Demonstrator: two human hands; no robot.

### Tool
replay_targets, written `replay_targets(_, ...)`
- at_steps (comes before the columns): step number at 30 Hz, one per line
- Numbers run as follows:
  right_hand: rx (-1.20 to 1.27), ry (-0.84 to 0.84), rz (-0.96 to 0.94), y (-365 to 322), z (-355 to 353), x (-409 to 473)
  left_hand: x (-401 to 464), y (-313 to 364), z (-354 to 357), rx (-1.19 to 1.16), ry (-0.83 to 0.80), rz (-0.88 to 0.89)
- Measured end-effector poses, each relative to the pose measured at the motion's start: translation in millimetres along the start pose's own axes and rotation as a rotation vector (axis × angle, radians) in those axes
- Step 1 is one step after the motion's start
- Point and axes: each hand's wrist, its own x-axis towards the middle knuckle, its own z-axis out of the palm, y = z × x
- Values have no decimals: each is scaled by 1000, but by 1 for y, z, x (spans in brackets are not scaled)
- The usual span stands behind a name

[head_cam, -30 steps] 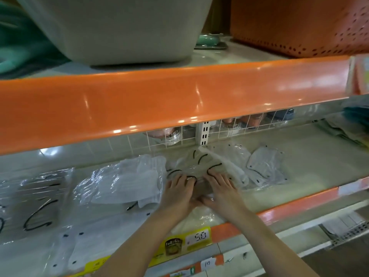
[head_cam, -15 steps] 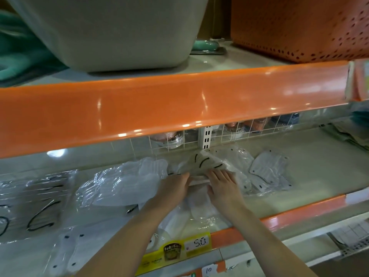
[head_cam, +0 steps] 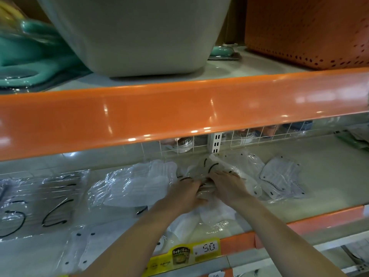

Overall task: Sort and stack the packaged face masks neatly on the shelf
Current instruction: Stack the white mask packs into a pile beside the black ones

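Both hands pushed deeper since earlier frame, bundle bunched up between them. Loose mask packs (head_cam: 137,184) left of hands, unsorted. Left hand (head_cam: 185,191), right hand (head_cam: 227,186) clamp mask bundle (head_cam: 211,166), squaring edges for stacking. Single pack (head_cam: 281,176) right, awaiting pickup.

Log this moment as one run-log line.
stage: gathering masks | left hand: grips mask pack | right hand: grips same pack | place: middle of shelf | loose packs: both sides
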Motion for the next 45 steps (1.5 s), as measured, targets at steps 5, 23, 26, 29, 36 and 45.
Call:
replay_targets(5, -96, 85, 34, -5, 6, -3, 0, -1, 16, 47, 143, -74)
replay_targets(23, 4, 727, 28, -45, 2, -68, -43, -13, 9, 241, 745, 271)
replay_targets(26, 63, 751, 27, -61, 3, -70, -53, -18, 2, 273, 820, 302)
replay_targets(29, 97, 760, 8, -76, 5, -66, -61, -31, -2, 306, 873, 303)
replay_targets(36, 152, 750, -42, -108, 7, -52, -81, -62, -10, 339, 887, 171)
replay_targets(45, 91, 420, -68, -130, 47, -34, -108, -108, 16, 292, 399, -24)
